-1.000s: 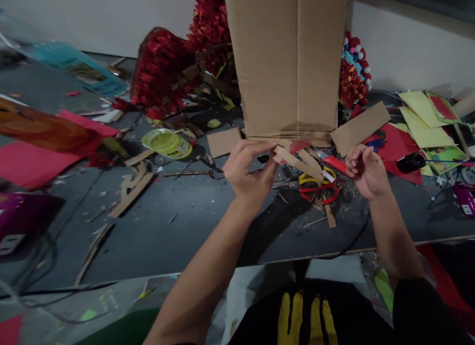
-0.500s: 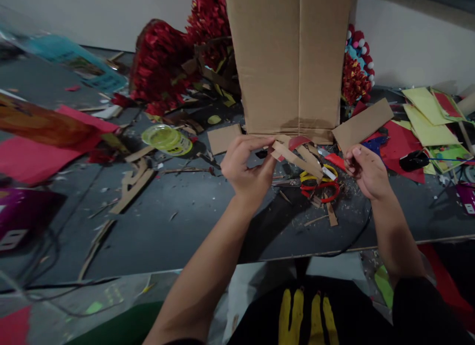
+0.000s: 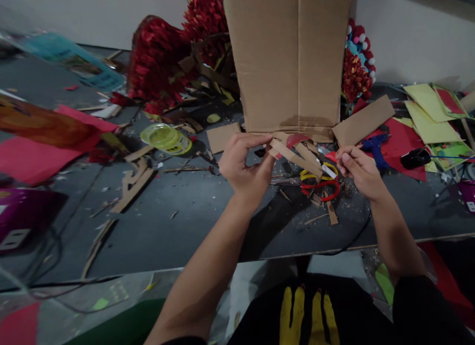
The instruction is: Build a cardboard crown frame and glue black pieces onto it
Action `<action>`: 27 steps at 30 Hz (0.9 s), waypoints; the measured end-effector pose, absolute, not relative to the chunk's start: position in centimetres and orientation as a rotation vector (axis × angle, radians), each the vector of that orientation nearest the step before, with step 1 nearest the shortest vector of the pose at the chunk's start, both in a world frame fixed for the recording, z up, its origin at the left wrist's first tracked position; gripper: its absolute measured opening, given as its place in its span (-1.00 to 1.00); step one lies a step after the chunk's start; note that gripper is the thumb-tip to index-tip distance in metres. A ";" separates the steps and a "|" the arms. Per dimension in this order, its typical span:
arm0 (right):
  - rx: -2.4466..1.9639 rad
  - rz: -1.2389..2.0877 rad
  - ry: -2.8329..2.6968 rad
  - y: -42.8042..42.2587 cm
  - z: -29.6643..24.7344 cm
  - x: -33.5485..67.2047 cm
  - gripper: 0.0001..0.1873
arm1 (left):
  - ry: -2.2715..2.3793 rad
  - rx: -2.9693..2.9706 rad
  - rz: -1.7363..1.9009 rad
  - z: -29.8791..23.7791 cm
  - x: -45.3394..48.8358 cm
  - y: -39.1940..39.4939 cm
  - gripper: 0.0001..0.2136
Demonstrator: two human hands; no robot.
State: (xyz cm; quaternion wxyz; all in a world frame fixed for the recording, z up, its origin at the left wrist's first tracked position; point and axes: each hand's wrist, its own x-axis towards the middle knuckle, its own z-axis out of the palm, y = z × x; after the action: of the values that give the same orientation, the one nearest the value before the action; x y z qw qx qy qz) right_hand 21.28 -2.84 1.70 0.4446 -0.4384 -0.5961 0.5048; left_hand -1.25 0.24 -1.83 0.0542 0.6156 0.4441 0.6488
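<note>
Now left fingers (image 3: pixel 255 141) pinch a cardboard strip (image 3: pixel 295 157); right fingers (image 3: pixel 347 159) curl, their grip unclear.

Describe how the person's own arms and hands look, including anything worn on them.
The left hand and right hand are bare, with no gloves, rings or watch to be seen. Both forearms are uncovered. A short black sleeve shows on the right arm; only a dark edge of the left one is in view. No markings stand out on either.
</note>
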 end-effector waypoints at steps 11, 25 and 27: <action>-1.089 1.102 -1.567 -2.7 1.2 21.3 -0.65 | 1.446 1.888 1.986 -1.6 -1.0 0.2 -0.84; -1.057 0.871 -1.590 -2.9 1.9 21.2 -0.77 | 1.439 1.739 1.970 -2.1 -1.2 0.6 -0.93; -1.024 0.874 -1.574 -2.9 1.8 21.1 -0.76 | 1.402 1.674 1.965 -2.3 -1.2 0.8 -0.94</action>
State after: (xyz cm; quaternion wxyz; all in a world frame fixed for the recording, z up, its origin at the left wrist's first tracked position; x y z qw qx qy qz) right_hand 21.11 -2.93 1.85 0.5101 -0.4252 -0.6535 0.3631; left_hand -1.19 0.78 -2.35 0.1018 0.5669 0.4747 0.6655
